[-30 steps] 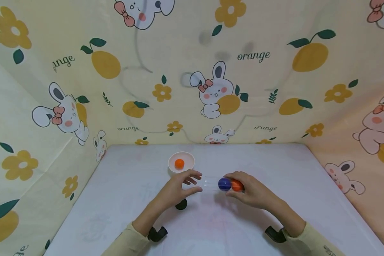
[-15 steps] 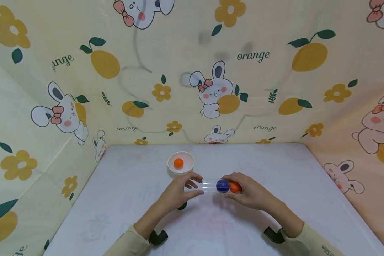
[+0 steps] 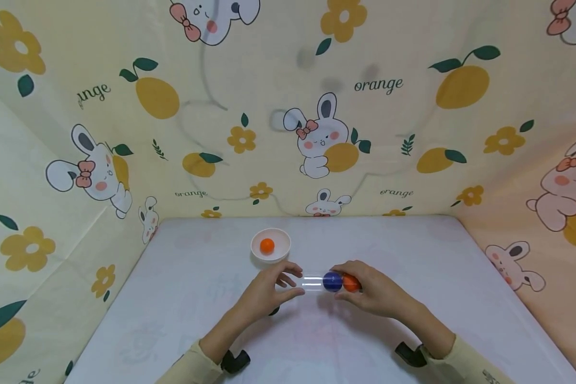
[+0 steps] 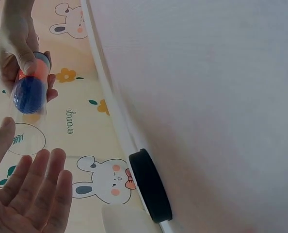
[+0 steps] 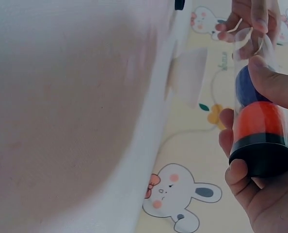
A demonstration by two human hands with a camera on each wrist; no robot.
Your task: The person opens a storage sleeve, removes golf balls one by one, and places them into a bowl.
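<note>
Right hand gripping the capped end of a clear tube held level above the table, blue ball now slid a little further left toward the open end, orange ball behind it, left hand with fingers relaxed, apparently cupping the mouth, white bowl and black lid unmoved.

The white table lies open right of the right hand and left of the left hand; just behind the left hand stands a white bowl holding 1 orange ball, and a black lid lies beneath it
</note>
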